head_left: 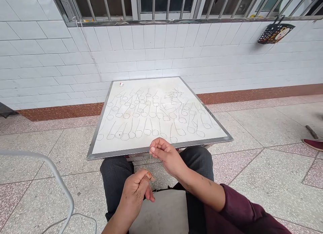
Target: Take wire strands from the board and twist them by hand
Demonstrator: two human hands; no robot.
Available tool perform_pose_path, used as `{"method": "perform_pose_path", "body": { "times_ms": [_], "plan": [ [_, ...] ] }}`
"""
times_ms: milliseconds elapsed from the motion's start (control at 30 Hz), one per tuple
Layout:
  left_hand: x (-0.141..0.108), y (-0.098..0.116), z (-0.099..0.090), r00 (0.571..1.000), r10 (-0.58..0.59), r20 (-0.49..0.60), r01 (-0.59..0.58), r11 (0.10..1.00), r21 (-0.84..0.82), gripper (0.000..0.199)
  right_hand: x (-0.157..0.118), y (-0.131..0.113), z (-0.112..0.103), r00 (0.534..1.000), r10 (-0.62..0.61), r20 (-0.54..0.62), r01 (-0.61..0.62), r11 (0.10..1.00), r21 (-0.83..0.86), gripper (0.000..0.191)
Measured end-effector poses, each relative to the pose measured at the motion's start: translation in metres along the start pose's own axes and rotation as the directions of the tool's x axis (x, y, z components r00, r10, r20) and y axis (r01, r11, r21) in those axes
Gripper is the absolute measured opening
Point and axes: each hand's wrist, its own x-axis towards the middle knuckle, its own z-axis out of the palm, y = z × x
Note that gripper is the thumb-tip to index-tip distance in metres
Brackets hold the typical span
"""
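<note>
Pale thread (150, 165) is pinched by the right hand (166, 155), fingertips closed; its lower length is held in the curled left hand (133, 195).

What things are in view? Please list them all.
table: 1, white, in front
thread loops: many, dark, on table
thread tangle: 1, dark, far right on table
small object: 1, red and white, far table corner
basket: 1, black, on wall
wall tiles: many, white, behind table
window bars: several, silver, top
floor tiles: many, grey and pink, below
metal frame: 1, grey, lower left
shoe: 1, dark red, right edge
stick: 1, brown, floor at right
thread strand: 1, pale, between hands
left hand: 1, holding strand, lower centre
right hand: 1, pinching strand, at table edge
sleeve: 1, dark red, right arm
trousers: 1 pair, dark grey, on legs
</note>
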Motion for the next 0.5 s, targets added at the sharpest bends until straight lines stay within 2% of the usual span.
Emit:
{"method": "perform_pose_path", "body": {
  "times_ms": [100,200,233,267,300,333,367,433,500],
  "plan": [
    [-0.003,-0.003,0.001,0.997,-0.055,0.052,0.056,0.998,-0.035,0.032,0.01,-0.008,-0.009,0.994,-0.036,-0.107,0.042,0.998,0.056,0.028],
    [-0.007,-0.009,0.001,0.989,-0.112,0.096,0.122,0.987,-0.109,0.036,0.02,-0.018,-0.026,0.938,-0.182,-0.294,0.215,0.973,0.085,0.027],
    [-0.008,-0.011,0.0,0.99,-0.115,0.087,0.126,0.982,-0.142,0.036,0.021,-0.019,-0.03,0.923,-0.208,-0.325,0.244,0.967,0.074,0.026],
    [-0.009,-0.012,0.0,0.991,-0.112,0.067,0.123,0.976,-0.177,0.037,0.019,-0.018,-0.032,0.932,-0.19,-0.308,0.217,0.974,0.057,0.025],
    [-0.009,-0.013,-0.001,0.993,-0.108,0.046,0.115,0.97,-0.213,0.036,0.015,-0.015,-0.031,0.961,-0.13,-0.245,0.145,0.988,0.044,0.025],
    [-0.009,-0.013,-0.002,0.994,-0.104,0.03,0.108,0.962,-0.25,0.036,0.009,-0.01,-0.028,0.989,-0.04,-0.142,0.045,0.998,0.034,0.025],
    [-0.009,-0.013,-0.002,0.995,-0.102,0.021,0.104,0.952,-0.287,0.035,0.003,-0.003,-0.024,0.998,0.059,-0.019,-0.059,0.998,0.021,0.026],
    [-0.008,-0.011,-0.002,0.994,-0.111,0.016,0.11,0.925,-0.363,0.034,-0.009,0.011,-0.013,0.965,0.174,0.194,-0.181,0.983,0.022,0.027],
    [-0.008,-0.009,-0.001,0.992,-0.127,0.014,0.121,0.892,-0.436,0.033,-0.016,0.023,-0.004,0.939,0.188,0.288,-0.211,0.976,0.051,0.024]
  ]
}}
